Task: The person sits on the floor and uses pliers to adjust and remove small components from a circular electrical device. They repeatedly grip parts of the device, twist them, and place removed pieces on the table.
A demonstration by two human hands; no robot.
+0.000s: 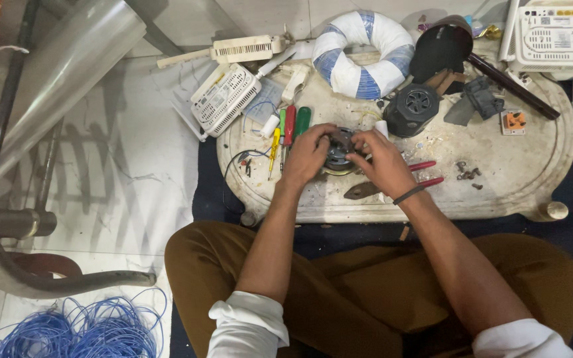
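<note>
I sit cross-legged at a low, worn white table. Both hands close around a small round dark motor part resting on the table's middle. My left hand grips its left side, fingers curled over the top. My right hand holds its right side, a dark band on that wrist. Red-handled pliers lie partly under my right hand. Screwdrivers with red, green and yellow handles lie just left of my left hand.
A black round housing, a blue-and-white wrapped ring, white router-like boxes, an orange-faced switch and loose screws crowd the table. Blue wire is coiled on the floor at left, beside metal pipes.
</note>
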